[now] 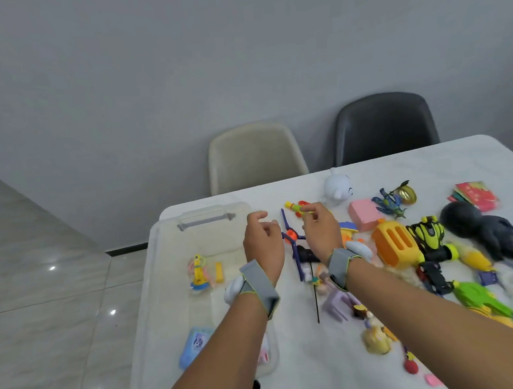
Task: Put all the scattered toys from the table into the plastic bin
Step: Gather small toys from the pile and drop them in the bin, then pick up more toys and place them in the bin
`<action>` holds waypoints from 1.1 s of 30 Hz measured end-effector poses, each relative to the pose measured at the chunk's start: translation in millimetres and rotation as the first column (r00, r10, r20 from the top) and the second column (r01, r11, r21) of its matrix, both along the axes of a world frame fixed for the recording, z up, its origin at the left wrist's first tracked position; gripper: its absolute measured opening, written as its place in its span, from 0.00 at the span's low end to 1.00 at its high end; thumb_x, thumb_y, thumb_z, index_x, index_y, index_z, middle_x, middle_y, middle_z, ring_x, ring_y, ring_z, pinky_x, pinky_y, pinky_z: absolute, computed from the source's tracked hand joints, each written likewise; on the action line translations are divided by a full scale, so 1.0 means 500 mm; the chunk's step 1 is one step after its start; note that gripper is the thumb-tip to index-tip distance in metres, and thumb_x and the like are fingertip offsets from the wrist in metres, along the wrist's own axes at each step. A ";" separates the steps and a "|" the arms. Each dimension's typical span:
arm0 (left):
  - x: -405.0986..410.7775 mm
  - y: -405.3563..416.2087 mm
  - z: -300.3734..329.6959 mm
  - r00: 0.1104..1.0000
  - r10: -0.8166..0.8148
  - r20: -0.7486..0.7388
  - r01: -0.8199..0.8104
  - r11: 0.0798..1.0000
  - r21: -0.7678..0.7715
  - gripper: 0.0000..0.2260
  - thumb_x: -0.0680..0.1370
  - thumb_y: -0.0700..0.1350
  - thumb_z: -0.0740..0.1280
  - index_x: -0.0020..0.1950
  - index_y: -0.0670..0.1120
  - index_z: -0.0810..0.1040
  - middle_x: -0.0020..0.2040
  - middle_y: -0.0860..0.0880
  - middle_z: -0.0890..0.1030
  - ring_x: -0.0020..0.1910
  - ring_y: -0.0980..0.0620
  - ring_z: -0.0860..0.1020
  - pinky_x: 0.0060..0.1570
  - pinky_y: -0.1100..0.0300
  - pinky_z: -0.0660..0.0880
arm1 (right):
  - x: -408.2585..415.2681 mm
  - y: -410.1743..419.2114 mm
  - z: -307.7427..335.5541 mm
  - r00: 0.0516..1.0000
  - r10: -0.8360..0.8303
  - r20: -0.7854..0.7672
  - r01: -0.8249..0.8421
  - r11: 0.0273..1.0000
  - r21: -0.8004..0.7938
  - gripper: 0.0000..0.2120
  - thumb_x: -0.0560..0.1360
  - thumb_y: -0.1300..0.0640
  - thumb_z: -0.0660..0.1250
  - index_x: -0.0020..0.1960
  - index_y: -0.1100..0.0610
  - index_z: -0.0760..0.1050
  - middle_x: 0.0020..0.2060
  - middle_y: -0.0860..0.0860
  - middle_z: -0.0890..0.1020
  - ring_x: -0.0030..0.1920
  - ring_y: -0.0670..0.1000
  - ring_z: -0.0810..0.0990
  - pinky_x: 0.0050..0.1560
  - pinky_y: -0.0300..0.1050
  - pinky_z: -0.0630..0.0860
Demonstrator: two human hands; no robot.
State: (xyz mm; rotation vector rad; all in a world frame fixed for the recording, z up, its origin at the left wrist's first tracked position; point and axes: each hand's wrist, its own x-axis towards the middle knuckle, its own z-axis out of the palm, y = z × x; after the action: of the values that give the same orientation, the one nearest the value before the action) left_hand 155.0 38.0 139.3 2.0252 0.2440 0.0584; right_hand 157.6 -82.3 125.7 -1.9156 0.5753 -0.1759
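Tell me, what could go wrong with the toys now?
The right hand pinches a small yellow-and-red toy only by its fingertips, so it might slip before reaching the plastic bin. The forearms also hang low over little toys near the table edge and could knock them off.

no readable text, red packets' (478, 195) gold print too blurred

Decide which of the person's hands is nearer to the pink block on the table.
Right. The right hand is just left of the pink block, pinching a small yellow-green toy; the left hand hovers farther left, beside the plastic bin.
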 end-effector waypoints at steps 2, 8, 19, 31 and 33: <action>-0.001 -0.023 -0.017 0.999 -0.019 -0.041 0.020 1.000 0.017 0.08 0.80 0.46 0.63 0.60 0.54 0.72 0.43 0.59 0.78 0.39 0.63 0.75 0.34 0.74 0.64 | -0.006 -0.038 -0.037 0.995 0.016 -0.103 -0.022 0.998 -0.059 0.11 0.79 0.59 0.59 0.56 0.55 0.78 0.48 0.54 0.83 0.46 0.55 0.79 0.44 0.44 0.70; -0.015 -0.080 -0.111 0.974 -0.069 -0.216 0.093 0.990 0.105 0.10 0.80 0.41 0.61 0.61 0.49 0.73 0.52 0.50 0.80 0.51 0.47 0.78 0.44 0.61 0.69 | -0.040 -0.114 -0.155 0.936 0.036 -0.351 -0.092 0.985 -0.145 0.09 0.79 0.56 0.61 0.55 0.55 0.77 0.50 0.56 0.83 0.49 0.58 0.80 0.41 0.43 0.68; -0.045 -0.105 -0.297 0.839 -0.260 -0.477 0.464 0.800 0.381 0.17 0.83 0.40 0.56 0.70 0.51 0.72 0.61 0.41 0.75 0.59 0.42 0.76 0.55 0.55 0.71 | -0.110 -0.131 -0.282 0.697 0.334 -0.634 -0.596 0.761 -0.255 0.24 0.76 0.52 0.64 0.71 0.50 0.67 0.64 0.57 0.70 0.64 0.61 0.70 0.61 0.52 0.72; 0.000 -0.159 -0.379 0.710 -0.262 -0.654 0.590 0.729 0.348 0.26 0.81 0.40 0.61 0.78 0.50 0.60 0.66 0.37 0.74 0.60 0.37 0.76 0.52 0.53 0.72 | -0.097 -0.122 -0.261 0.682 0.418 -0.601 -0.727 0.477 -0.494 0.28 0.71 0.60 0.69 0.68 0.57 0.63 0.61 0.57 0.69 0.60 0.60 0.70 0.52 0.53 0.73; 0.004 -0.156 -0.386 0.694 -0.248 -0.676 0.601 0.716 0.354 0.28 0.79 0.39 0.63 0.78 0.51 0.60 0.67 0.39 0.71 0.60 0.38 0.75 0.50 0.56 0.70 | -0.086 -0.107 -0.269 0.591 0.496 -0.636 -0.800 0.462 -0.383 0.26 0.71 0.64 0.69 0.67 0.60 0.63 0.60 0.59 0.73 0.59 0.61 0.75 0.48 0.54 0.74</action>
State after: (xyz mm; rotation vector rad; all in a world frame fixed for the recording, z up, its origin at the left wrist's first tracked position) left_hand 157.1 -40.0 -53.6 2.5939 0.1042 -0.9452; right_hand 114.5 -136.0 -8.6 -2.7583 -0.0608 0.7159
